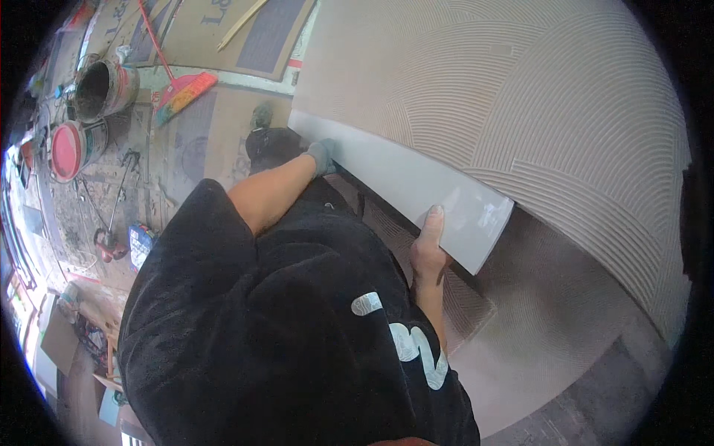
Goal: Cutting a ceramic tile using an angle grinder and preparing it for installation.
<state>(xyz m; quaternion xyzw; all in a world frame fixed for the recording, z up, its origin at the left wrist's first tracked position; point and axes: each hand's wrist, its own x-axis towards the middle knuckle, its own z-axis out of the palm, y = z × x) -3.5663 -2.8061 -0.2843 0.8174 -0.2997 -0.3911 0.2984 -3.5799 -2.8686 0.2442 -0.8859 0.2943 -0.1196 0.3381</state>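
A long pale grey-white tile strip (405,175) slants across the middle of the view in both my hands. My left hand (322,157), in a grey glove, is closed over its near long edge toward the far left end. Bare, my right hand (430,249) grips the same edge near the right end, thumb on the smooth face and fingers hidden beneath. Just beyond the strip lies a large surface coated with ridged adhesive (491,89), its combed lines in arcs. The strip's far edge borders that coating; whether they touch I cannot tell.
At the far left are a red-handled broom (182,95), an open dirty bucket (104,89) and a bucket with a red inside (71,149). Cardboard sheets (223,37) cover the floor there. A mixing tool (111,238) stands nearer. Another adhesive-marked surface (550,297) extends to the right.
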